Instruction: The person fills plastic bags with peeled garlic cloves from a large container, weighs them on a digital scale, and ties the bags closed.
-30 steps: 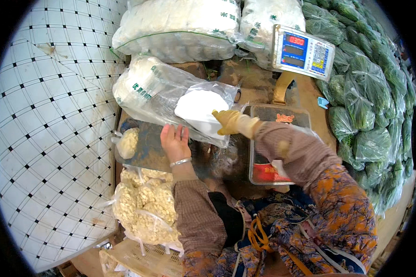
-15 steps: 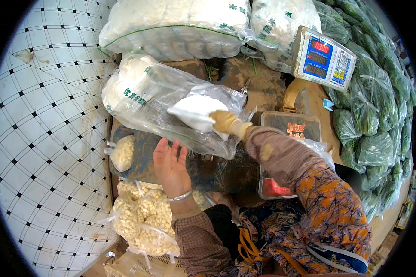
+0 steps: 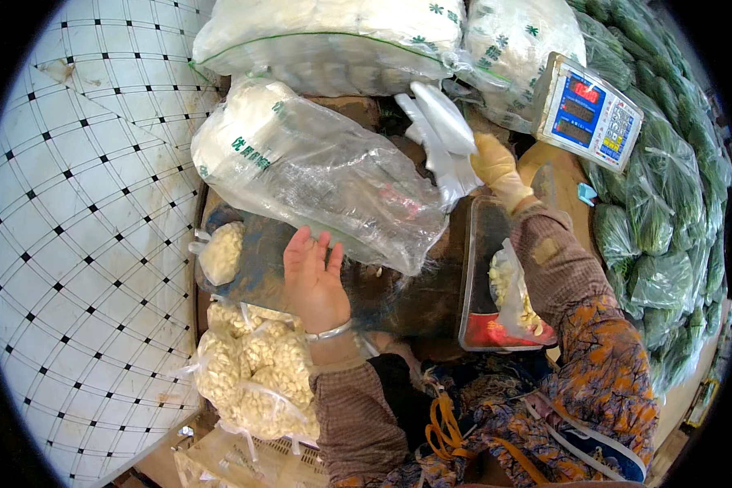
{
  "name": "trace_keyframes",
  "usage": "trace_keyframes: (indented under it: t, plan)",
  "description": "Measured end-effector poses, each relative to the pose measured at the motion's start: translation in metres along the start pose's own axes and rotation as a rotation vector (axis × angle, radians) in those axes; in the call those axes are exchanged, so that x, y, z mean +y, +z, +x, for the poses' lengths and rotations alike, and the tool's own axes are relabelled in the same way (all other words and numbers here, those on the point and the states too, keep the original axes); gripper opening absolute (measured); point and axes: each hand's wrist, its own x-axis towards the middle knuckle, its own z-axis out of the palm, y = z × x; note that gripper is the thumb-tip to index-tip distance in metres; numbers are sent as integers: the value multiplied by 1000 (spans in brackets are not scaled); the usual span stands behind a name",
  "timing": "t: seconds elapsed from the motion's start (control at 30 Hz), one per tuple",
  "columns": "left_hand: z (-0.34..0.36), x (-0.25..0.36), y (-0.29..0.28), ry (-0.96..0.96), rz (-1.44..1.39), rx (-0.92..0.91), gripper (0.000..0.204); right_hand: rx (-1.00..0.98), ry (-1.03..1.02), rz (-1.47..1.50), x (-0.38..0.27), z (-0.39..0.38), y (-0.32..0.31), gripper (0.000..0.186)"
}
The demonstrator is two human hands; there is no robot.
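Observation:
My right hand [image 3: 498,171], in a yellowish glove, is closed on a bundle of thin white plastic bags [image 3: 441,134]. It is beyond the end of a large clear plastic bag [image 3: 325,167] lying across the worktop, with pale contents bunched at its far left end. At this bag's near edge is my bare left hand [image 3: 315,281], palm up with its fingers stretched out and holding nothing. Below my right forearm, a small bag of pale peeled cloves [image 3: 508,294] lies partly open on a clear plastic box [image 3: 468,313] with red on it.
A digital scale [image 3: 590,114] stands at the back right, beside piled bags of green vegetables [image 3: 655,220]. Big white sacks [image 3: 333,49] line the back. One small filled bag [image 3: 221,252] sits at the worktop's left edge, above several more [image 3: 256,370] near a crate [image 3: 244,459].
My right hand has carried the white bags off the large clear bag, to the right and away from me. The small bag on the box has come into fuller view.

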Motion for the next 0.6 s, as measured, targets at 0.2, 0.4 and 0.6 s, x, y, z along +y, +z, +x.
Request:
trace_keyframes:
  t: [0.2,0.4,0.6]
  plan:
    - [0,3,-5,46,53,64,27,128,-362,-36,-76,-9,54,75]
    - [2,7,-9,37,40,87,28,-451,-611,233,-191,-88,119,84]
    - [1,16,-17,52,54,128,28,-229,-600,365,-232,-89,193,49]
